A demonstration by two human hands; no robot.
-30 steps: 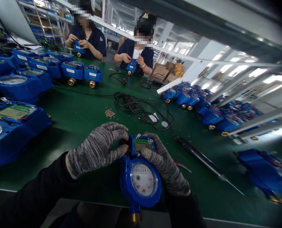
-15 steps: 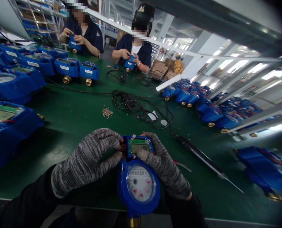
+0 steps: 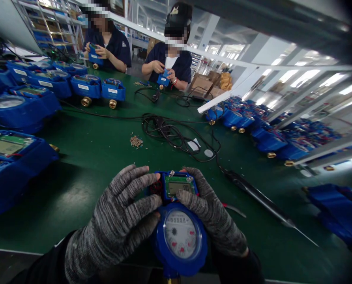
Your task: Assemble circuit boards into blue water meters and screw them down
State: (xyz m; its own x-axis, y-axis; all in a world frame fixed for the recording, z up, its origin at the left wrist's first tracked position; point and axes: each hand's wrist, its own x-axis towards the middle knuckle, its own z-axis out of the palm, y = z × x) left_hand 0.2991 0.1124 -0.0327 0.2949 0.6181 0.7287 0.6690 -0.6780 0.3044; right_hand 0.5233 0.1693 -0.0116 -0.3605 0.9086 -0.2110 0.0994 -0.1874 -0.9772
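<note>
A blue water meter (image 3: 180, 236) with a round dial stands upright near the table's front edge. Above the dial, its box holds a green circuit board with a small display (image 3: 178, 187). My right hand (image 3: 213, 211), in a grey knit glove, grips the box's right side, thumb over the display's lower corner. My left hand (image 3: 119, 217), gloved too, has its fingers spread, tips at the box's left compartment, where red wires (image 3: 156, 188) show.
Blue meters (image 3: 36, 106) crowd the left; more (image 3: 270, 140) line the right. A black screwdriver (image 3: 259, 197) and red-handled tool (image 3: 235, 209) lie right. Small screws (image 3: 136, 141) and tangled cable (image 3: 164, 128) sit ahead. Two people (image 3: 170, 59) work across the table (image 3: 105, 157).
My left hand has opened from a pinch at the wires, its fingers now spread. My right hand keeps its hold on the meter. The whole view has shifted slightly.
</note>
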